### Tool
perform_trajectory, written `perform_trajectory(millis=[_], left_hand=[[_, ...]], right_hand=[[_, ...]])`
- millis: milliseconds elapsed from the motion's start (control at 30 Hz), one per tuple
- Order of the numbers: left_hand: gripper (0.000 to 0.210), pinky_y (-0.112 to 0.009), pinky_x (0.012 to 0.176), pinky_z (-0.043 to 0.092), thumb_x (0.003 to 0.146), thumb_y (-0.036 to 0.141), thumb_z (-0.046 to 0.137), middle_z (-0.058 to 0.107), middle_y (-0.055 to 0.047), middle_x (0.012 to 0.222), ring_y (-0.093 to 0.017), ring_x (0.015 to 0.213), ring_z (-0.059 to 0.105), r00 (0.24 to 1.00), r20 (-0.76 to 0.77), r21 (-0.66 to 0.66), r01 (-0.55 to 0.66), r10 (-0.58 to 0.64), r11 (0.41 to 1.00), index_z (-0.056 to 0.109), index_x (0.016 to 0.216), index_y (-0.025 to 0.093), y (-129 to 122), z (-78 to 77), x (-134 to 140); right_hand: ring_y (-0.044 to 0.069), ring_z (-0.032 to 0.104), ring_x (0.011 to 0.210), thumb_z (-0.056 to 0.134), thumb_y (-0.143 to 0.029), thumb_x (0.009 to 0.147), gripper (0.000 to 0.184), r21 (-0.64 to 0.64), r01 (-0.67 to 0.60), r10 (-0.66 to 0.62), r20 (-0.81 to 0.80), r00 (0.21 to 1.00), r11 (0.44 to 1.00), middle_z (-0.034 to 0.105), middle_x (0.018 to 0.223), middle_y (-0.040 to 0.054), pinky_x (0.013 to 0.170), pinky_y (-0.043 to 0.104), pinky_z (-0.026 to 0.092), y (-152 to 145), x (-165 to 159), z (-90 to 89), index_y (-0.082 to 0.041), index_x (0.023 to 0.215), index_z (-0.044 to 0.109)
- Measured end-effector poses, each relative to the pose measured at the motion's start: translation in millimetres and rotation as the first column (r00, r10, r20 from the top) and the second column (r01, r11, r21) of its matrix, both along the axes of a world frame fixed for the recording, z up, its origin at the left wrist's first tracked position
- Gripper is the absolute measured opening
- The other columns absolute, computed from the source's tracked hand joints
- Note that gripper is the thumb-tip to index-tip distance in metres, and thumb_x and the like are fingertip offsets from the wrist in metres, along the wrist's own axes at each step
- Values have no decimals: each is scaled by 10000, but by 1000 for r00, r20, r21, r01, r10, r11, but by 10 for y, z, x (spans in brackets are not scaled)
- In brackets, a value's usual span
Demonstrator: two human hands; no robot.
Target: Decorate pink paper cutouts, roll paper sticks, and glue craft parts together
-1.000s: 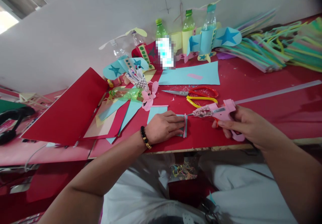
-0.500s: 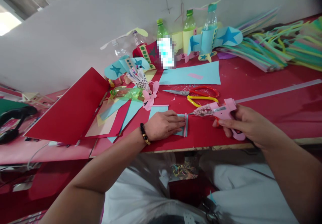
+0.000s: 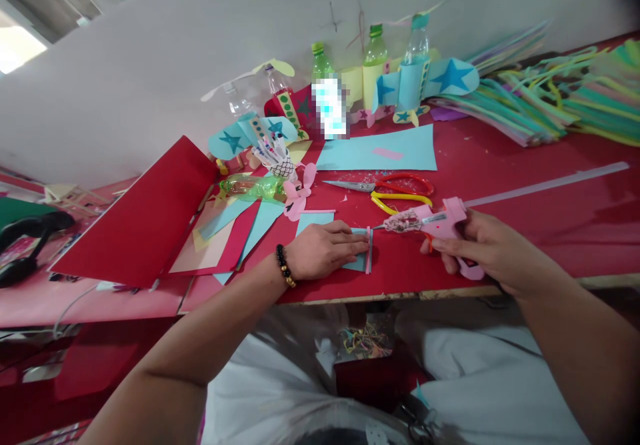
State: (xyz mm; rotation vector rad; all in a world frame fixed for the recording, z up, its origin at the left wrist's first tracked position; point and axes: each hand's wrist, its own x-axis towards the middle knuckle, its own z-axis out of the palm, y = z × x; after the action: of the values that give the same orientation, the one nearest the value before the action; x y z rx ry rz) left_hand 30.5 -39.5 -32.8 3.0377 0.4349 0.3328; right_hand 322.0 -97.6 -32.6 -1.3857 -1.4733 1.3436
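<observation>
My left hand [image 3: 333,250] lies flat with fingers stretched out, pressing a light blue paper piece [image 3: 359,261] onto the red tabletop. A narrow pink strip [image 3: 369,251] runs along that piece's right end, by my fingertips. My right hand [image 3: 475,248] is wrapped round a pink glue gun [image 3: 450,221], a finger at its orange trigger. The gun's nozzle points left and sits close to the top of the strip; whether it touches cannot be made out. Behind the gun, scissors [image 3: 383,188] with red and yellow handles lie with their blades to the left.
Decorated plastic bottles [image 3: 413,81] stand along the wall. A green bottle [image 3: 250,186] lies beside a cup of pens [image 3: 283,165]. A blue sheet [image 3: 380,155] lies behind the scissors. Colourful strips [image 3: 540,101] are heaped at right, a red folder [image 3: 140,218] stands at left.
The glue gun's nozzle has shifted very slightly left and down along with my right hand. My left hand stays flat on the paper.
</observation>
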Motion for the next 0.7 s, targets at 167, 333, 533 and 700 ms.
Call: perform_trajectory(millis=[167,333,533,700], left_hand=[[357,-320,981,456,926,279,447,599,-62,1256,-161,1131,539,1000,-7,27,21,-21,999,541,1258,187,-18,3,2],[337,-335,964,463,918,299,462,592,-58,1265,-179,1083,554,1000,0,57,-2,2,998,584,1208,178,-58,24,24],[340,-326,948,471,922,306,454,580,-69,1280,-177,1084,549,1000,-5,67,-8,8,998,576,1210,174,-69,18,33],[353,-327,955,464,924,311,449,590,-65,1267,-176,1092,546,1000,-4,56,-9,10,998,556,1229,169,-63,-4,26]], right_hand=[[159,571,551,636,-413,747,263,-5,11,-11,-2,1000,1000,583,473,-11,555,281,369,0,-4,2,-174,795,538],[215,647,776,634,-393,768,237,-28,-4,3,-37,999,1000,594,490,0,662,284,414,2,8,-13,-183,774,524],[173,606,654,631,-406,772,268,-43,-7,6,-27,1000,999,586,491,3,565,269,369,-10,5,-4,-157,795,535],[119,511,510,619,-405,778,298,-69,-1,-1,-33,999,998,587,503,0,497,259,324,-22,-8,13,-126,857,545]])
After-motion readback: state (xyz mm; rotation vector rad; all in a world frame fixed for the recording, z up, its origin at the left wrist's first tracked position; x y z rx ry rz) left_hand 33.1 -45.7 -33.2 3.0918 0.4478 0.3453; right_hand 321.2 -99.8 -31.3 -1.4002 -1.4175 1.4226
